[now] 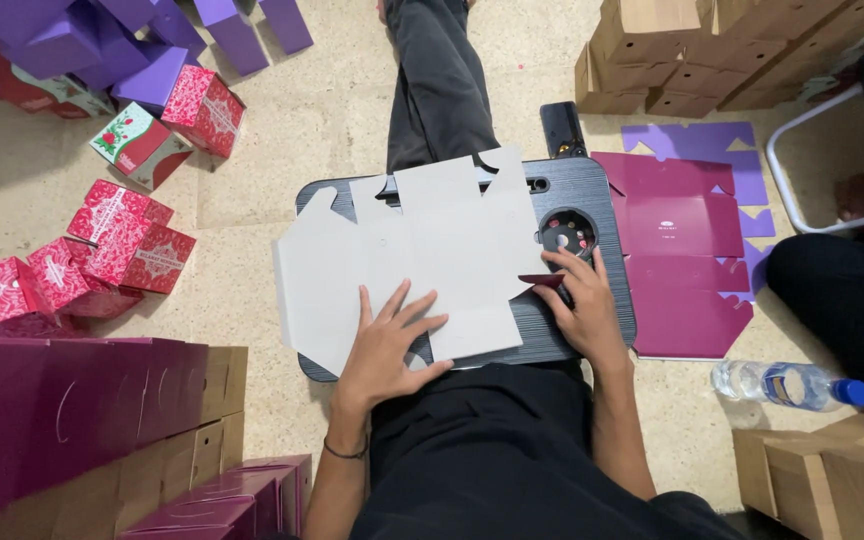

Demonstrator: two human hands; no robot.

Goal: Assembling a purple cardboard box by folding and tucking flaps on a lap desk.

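Beige floor surrounds a small dark lap desk (607, 200) set across the seated person's legs.

Head view: a flat, unfolded grey carton blank (407, 265) lies printed side down on the desk, its long axis running left to right, overhanging the desk's left edge. The left hand (387, 345) rests flat on the blank's near edge, fingers spread, gripping nothing. The right hand (582, 305) sits at the blank's right end, fingertips pinching a dark red flap; this hand is nearer that end. Right of the desk lie flat magenta blanks (687, 270); left of it, folded red boxes (127, 245).
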